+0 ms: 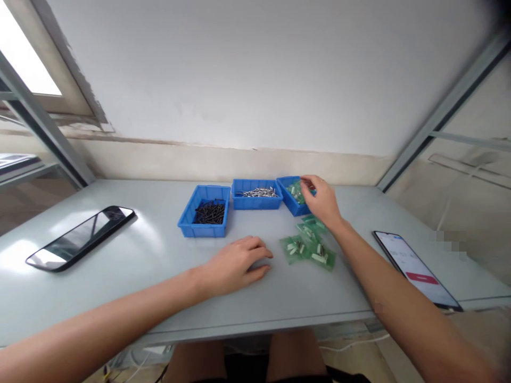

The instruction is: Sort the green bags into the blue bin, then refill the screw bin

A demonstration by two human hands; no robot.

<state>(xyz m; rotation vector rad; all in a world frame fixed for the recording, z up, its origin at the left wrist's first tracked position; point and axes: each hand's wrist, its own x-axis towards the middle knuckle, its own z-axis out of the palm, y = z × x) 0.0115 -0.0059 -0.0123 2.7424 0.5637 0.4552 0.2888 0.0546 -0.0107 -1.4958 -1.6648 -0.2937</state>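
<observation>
My left hand [239, 264] rests on the grey table, thumb and fingers apart, with nothing between them. My right hand [321, 199] reaches over the right blue bin [295, 208], its fingertips at the green packets [296, 191] inside; whether it grips one is hidden. Several green bags [322, 255] with small white and dark pieces lie on the table between my hands. Dark screws [210, 212] fill part of the left blue bin [203, 230]. The middle blue bin [257, 203] holds silvery screws or nails [261, 192].
A dark-framed phone or tablet [82, 239] lies at the left of the table [159, 298]. Another phone [417, 268] with a lit screen lies right of my right forearm. Metal shelf posts stand at both sides, and a wall rises behind the bins.
</observation>
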